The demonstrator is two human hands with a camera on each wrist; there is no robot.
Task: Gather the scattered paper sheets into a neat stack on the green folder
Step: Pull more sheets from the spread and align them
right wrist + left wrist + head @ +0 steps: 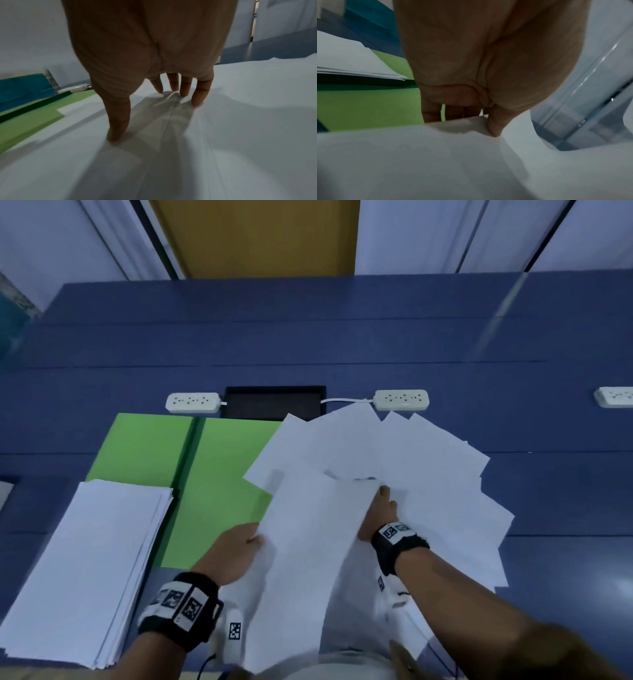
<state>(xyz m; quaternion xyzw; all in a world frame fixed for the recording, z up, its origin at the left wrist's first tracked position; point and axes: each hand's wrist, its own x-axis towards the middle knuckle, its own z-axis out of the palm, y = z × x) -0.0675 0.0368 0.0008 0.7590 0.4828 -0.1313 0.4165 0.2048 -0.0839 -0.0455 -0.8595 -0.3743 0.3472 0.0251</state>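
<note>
The left hand [236, 553] pinches a raised sheet [301, 542] at its edge, thumb on top. The right hand [380, 515], fingers straight, presses the fanned sheets [428, 474] at 3 o'clock of the folder [219, 474]; a stack [85, 570] overlaps its 8 o'clock corner.

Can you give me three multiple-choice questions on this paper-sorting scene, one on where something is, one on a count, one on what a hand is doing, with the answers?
1. Where does the neat stack lie?
A. on the left part of the green folder
B. on the power strips
C. right of the fanned sheets

2. How many white power strips show on the table?
A. one
B. three
C. five

3. What is the left hand doing?
A. hanging idle
B. pinching the edge of a lifted sheet
C. pressing the stack

Answers: 1 A, the head view shows green around its far end. 2 B, two by the dark recess, one at the right edge. 3 B, the left wrist view shows the thumb on the paper's edge.
</note>
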